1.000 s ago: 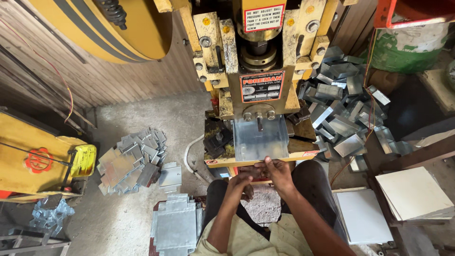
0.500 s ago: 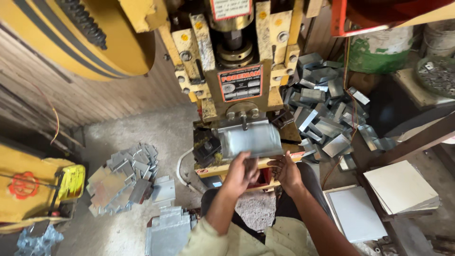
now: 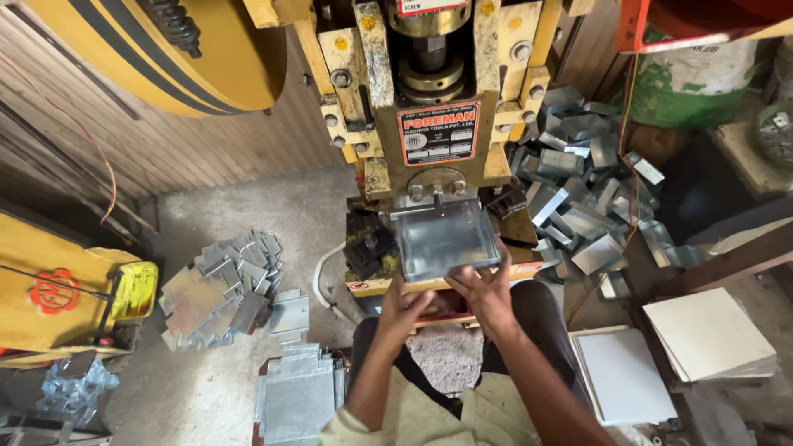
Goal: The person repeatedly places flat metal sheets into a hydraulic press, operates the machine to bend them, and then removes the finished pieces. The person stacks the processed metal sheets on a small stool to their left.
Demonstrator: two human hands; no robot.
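My left hand (image 3: pixel 402 307) and right hand (image 3: pixel 487 289) both clamp the near edge of a shiny, shallow metal tray (image 3: pixel 443 239); it is square, grey, with upturned rims; it lies flat on the press bed (image 3: pixel 376 285) under the yellow press (image 3: pixel 434 99).

I see a yellow flywheel (image 3: pixel 165 49) top left, press frame (image 3: pixel 438 91) centre. Heap of bent metal pieces (image 3: pixel 578 182) right of the press, another heap of flat blanks (image 3: pixel 219 285) on the floor left, with a neat stack (image 3: pixel 297 396) just below it. Yellow cart (image 3: pixel 49 289) far left. White tiles (image 3: pixel 710 334) bottom right, green-and-white drum (image 3: pixel 694 83) top right
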